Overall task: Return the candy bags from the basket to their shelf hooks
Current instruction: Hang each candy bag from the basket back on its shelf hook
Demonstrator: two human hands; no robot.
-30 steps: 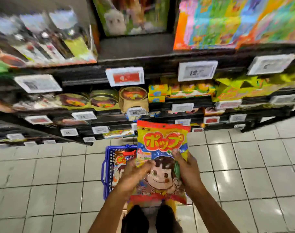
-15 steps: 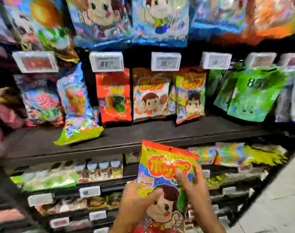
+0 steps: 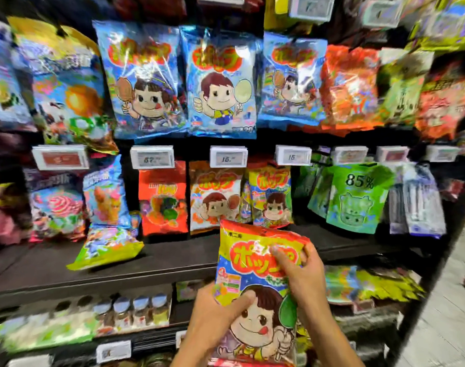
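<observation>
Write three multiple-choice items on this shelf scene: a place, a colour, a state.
1. The matching yellow bag hangs: A top row, far left; B middle row, just above the held candy bag; C bottom shelf.
2. The 85% pouch is: A green; B pink; C black.
3. The held candy bag is: A lying on the shelf; B on a hook; C gripped by both hands.
Key: 1B, it shows right above the held one; 2A, its face is green; 3C, left hand and right hand both hold it.
</observation>
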